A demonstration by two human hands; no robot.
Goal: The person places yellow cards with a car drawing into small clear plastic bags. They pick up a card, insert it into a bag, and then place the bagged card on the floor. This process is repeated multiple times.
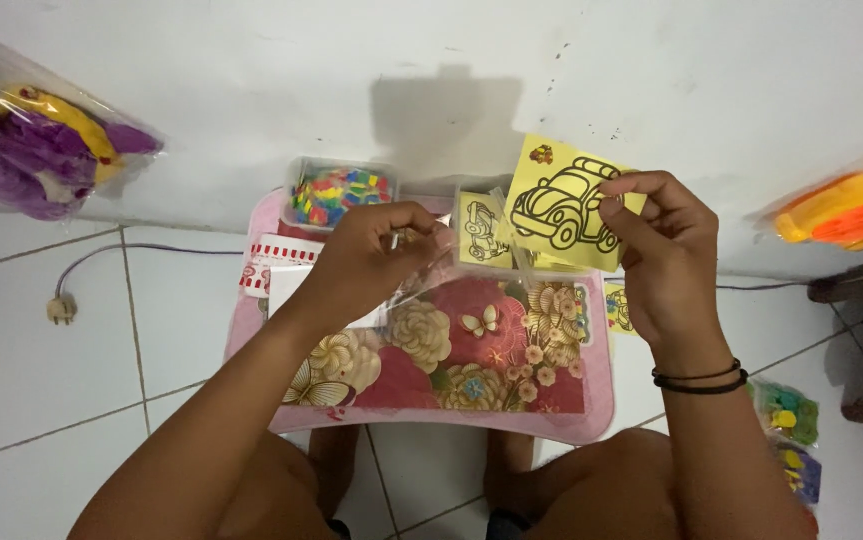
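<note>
Above a small pink floral table (pixel 591 420), the right hand (pixel 666 255) pinches a yellow card (pixel 561 205) with a black outline drawing of a car, fingers closed on its right edge. The left hand (pixel 371 260) grips a clear plastic sleeve (pixel 461 262), just left of the card. On the table's far edge stand a clear box of coloured pieces (pixel 336 192) and a red-and-white striped packet (pixel 276 262); a bagged purple toy (pixel 31 140) lies far left.

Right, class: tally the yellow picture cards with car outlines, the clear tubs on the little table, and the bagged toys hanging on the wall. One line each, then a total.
Yellow car cards: 2, one in the right hand, one in a tub
Clear tubs: 2
Bagged toys on the wall: 2
Total: 6
</note>
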